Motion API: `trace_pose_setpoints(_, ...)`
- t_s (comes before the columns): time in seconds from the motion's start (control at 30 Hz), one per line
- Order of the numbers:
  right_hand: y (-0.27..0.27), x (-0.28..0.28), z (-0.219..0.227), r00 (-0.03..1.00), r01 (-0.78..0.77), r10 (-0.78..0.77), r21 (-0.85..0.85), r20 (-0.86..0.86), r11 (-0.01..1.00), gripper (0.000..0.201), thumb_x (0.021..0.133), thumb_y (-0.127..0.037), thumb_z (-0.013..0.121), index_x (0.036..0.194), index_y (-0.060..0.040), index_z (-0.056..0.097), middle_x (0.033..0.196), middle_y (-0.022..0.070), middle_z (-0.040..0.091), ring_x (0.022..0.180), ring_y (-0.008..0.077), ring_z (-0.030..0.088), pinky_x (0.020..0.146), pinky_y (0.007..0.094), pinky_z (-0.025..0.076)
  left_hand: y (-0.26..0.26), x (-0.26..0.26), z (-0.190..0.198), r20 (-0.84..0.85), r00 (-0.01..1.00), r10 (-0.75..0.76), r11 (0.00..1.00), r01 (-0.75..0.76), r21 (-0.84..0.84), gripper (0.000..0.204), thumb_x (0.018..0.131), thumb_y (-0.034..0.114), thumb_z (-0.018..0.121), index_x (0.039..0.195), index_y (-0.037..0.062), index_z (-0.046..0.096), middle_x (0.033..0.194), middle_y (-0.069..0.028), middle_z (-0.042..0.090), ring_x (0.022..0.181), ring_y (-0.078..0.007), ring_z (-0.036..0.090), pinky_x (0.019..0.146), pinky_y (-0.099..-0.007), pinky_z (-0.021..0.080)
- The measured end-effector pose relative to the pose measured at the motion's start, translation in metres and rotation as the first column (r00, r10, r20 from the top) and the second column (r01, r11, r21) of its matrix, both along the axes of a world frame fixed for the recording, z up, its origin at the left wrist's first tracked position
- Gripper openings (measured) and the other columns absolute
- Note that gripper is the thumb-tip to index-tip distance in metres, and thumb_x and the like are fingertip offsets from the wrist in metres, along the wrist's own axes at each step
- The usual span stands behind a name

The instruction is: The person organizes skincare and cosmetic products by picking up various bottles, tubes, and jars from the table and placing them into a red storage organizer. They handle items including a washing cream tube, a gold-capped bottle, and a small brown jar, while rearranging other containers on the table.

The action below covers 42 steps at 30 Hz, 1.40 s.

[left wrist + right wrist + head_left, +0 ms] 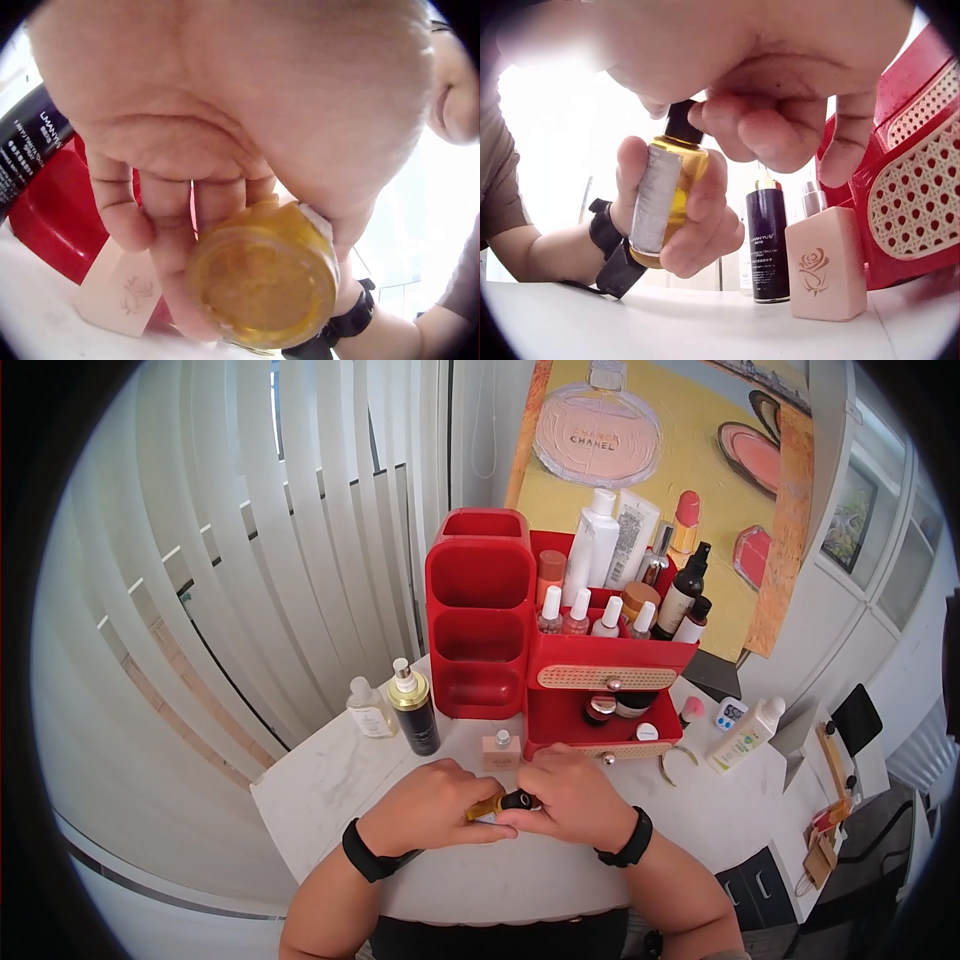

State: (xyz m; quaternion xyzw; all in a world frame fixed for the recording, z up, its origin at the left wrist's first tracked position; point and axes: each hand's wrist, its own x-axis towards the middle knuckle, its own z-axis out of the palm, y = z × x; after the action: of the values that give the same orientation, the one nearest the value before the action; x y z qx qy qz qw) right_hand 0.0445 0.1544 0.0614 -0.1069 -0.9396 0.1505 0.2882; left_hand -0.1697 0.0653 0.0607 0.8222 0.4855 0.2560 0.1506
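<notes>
"While the left hand (pixel 425 806) is gripping the yellow bottle (pixel 657 202) above the tabletop (pixel 450 880), the right hand (pixel 580 798)?"

"Pinching its black cap (pixel 682 122). The tabletop is spreading toward three o'clock, its near edge (pixel 470 923) curving at six."

1. Head view, centre: the left hand (pixel 430 805) and right hand (pixel 580 795) partly hide the yellow bottle (pixel 485 807); its label is too small to read.
2. Left wrist view, lower centre: the bottle's cap is hidden.
3. Same view, left edge: dark bottle (pixel 30 146), cut off.
4. Right wrist view, top: right hand cut off, blurred upper left.
</notes>
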Motion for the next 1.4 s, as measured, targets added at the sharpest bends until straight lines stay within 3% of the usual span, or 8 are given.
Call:
trace_pose_setpoints(0.13, 0.0004, -0.0030, -0.0028, 1.000, 0.027, -0.027, 0.020, -0.002, 0.999, 0.044, 0.088, -0.041, 0.074, 0.068, -0.0082, 0.054, 0.055, 0.0081, 0.050, 0.057, 0.0297, 0.055, 0.067, 0.0401, 0.047, 0.0006, 0.0000, 0.0009, 0.005, 1.000, -0.009, 1.000, 0.009, 0.010, 0.044, 0.084, 0.048, 0.077, 0.087, 0.0057, 0.068, 0.068, -0.0109, 0.065, 0.066, -0.0350, 0.063, 0.065, -0.0419, 0.052)
trace_pose_setpoints(0.63, 0.0021, -0.0039, -0.0028, 0.996, -0.077, 0.078, 0.027, -0.041, 0.997, 0.036, 0.083, -0.032, 0.075, 0.077, -0.0065, 0.050, 0.073, 0.0112, 0.055, 0.072, 0.0326, 0.055, 0.074, 0.0419, 0.047, 0.0018, -0.0018, -0.0037, 0.014, 0.998, -0.056, 0.998, 0.056, -0.001, 0.044, 0.087, 0.048, 0.075, 0.091, 0.0048, 0.068, 0.076, -0.0127, 0.066, 0.075, -0.0342, 0.065, 0.068, -0.0430, 0.053)
trace_pose_setpoints(0.83, -0.0004, 0.0012, -0.0014, 0.998, 0.020, -0.020, -0.011, 0.055, 1.000, 0.045, 0.083, -0.040, 0.078, 0.070, -0.0066, 0.050, 0.063, 0.0124, 0.049, 0.065, 0.0330, 0.053, 0.063, 0.0429, 0.045, 0.0000, -0.0003, 0.0003, 0.042, 0.997, -0.060, 0.997, 0.061, -0.044, 0.044, 0.088, 0.047, 0.074, 0.091, 0.0043, 0.067, 0.076, -0.0128, 0.064, 0.076, -0.0329, 0.065, 0.069, -0.0427, 0.053)
trace_pose_setpoints(0.97, -0.0018, -0.0019, -0.0016, 0.995, 0.037, -0.036, -0.012, 0.088, 0.999, 0.047, 0.089, -0.047, 0.073, 0.070, -0.0068, 0.058, 0.061, 0.0121, 0.054, 0.061, 0.0303, 0.058, 0.063, 0.0401, 0.046, -0.0004, -0.0015, 0.0006, 0.064, 0.995, -0.074, 0.994, 0.078, -0.071, 0.042, 0.088, 0.044, 0.076, 0.092, 0.0037, 0.066, 0.078, -0.0123, 0.063, 0.075, -0.0319, 0.064, 0.068, -0.0407, 0.052)
trace_pose_setpoints(1.13, 0.0019, -0.0004, -0.0009, 0.994, -0.078, 0.078, -0.010, 0.077, 0.997, 0.043, 0.091, -0.044, 0.071, 0.076, -0.0062, 0.056, 0.063, 0.0122, 0.054, 0.061, 0.0335, 0.054, 0.068, 0.0409, 0.046, -0.0005, -0.0011, 0.0007, 0.065, 0.994, -0.083, 0.990, 0.090, -0.109, 0.040, 0.086, 0.041, 0.079, 0.092, 0.0033, 0.066, 0.079, -0.0116, 0.062, 0.073, -0.0310, 0.062, 0.067, -0.0393, 0.051)
trace_pose_setpoints(1.23, -0.0008, 0.0008, 0.0019, 0.995, -0.063, 0.066, -0.046, 0.070, 0.997, 0.043, 0.086, -0.040, 0.076, 0.075, -0.0064, 0.051, 0.071, 0.0129, 0.053, 0.068, 0.0358, 0.052, 0.066, 0.0433, 0.044, 0.0005, -0.0013, 0.0000, 0.054, 0.994, -0.091, 0.991, 0.096, -0.092, 0.040, 0.086, 0.041, 0.079, 0.091, 0.0034, 0.066, 0.079, -0.0116, 0.062, 0.073, -0.0313, 0.062, 0.067, -0.0394, 0.051)
trace_pose_setpoints(1.33, -0.0037, -0.0028, 0.0012, 0.997, -0.046, 0.045, -0.009, -0.055, 0.999, 0.043, 0.089, -0.045, 0.073, 0.079, -0.0069, 0.055, 0.064, 0.0109, 0.053, 0.062, 0.0333, 0.054, 0.068, 0.0405, 0.045, 0.0007, -0.0007, -0.0014, 0.072, 0.994, -0.088, 0.991, 0.094, -0.091, 0.040, 0.085, 0.041, 0.080, 0.091, 0.0037, 0.066, 0.079, -0.0115, 0.062, 0.074, -0.0316, 0.062, 0.068, -0.0400, 0.051)
trace_pose_setpoints(1.4, -0.0030, -0.0003, 0.0006, 0.999, -0.027, 0.027, -0.008, -0.024, 1.000, 0.042, 0.089, -0.044, 0.073, 0.079, -0.0072, 0.055, 0.064, 0.0105, 0.053, 0.064, 0.0328, 0.054, 0.068, 0.0404, 0.046, 0.0004, -0.0004, -0.0019, 0.099, 0.990, -0.095, 0.993, 0.101, -0.056, 0.041, 0.085, 0.042, 0.080, 0.090, 0.0039, 0.066, 0.079, -0.0113, 0.062, 0.075, -0.0316, 0.062, 0.068, -0.0404, 0.051)
